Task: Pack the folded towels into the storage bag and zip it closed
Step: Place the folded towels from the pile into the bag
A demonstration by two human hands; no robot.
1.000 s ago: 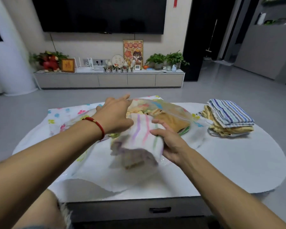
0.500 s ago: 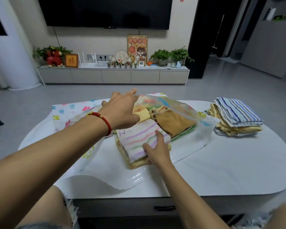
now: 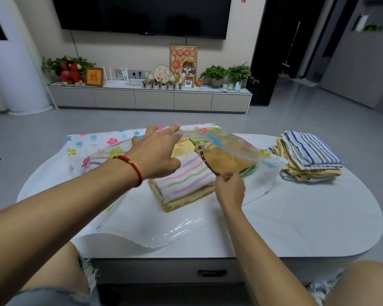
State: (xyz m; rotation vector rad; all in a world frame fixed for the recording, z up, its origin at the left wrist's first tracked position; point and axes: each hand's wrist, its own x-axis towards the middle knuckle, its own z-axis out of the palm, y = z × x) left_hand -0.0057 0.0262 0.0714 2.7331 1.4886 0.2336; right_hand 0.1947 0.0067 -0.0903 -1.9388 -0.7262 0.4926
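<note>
A clear storage bag [image 3: 102, 149] printed with coloured flowers lies across the white table [image 3: 307, 221]. My left hand [image 3: 157, 153] holds its upper flap [image 3: 221, 140] lifted by the edge. Inside the mouth lies a folded towel with pastel stripes [image 3: 186, 175] on a yellow one, and beside it a tan towel [image 3: 228, 160] over a green edge. My right hand [image 3: 229, 188] pinches the near corner of the tan towel. A stack of folded towels [image 3: 307, 157], blue-striped on top and yellow below, sits outside the bag at the right.
The bag's lower sheet [image 3: 155, 226] spreads toward the table's near edge. A drawer handle [image 3: 211, 272] shows in the table front, between my knees. Grey floor and a low TV cabinet [image 3: 150, 98] with plants lie beyond.
My right hand has let go of the pastel-striped towel, which now lies flat in the bag, and has moved right to the tan towel's corner. My left hand keeps the flap lifted.
</note>
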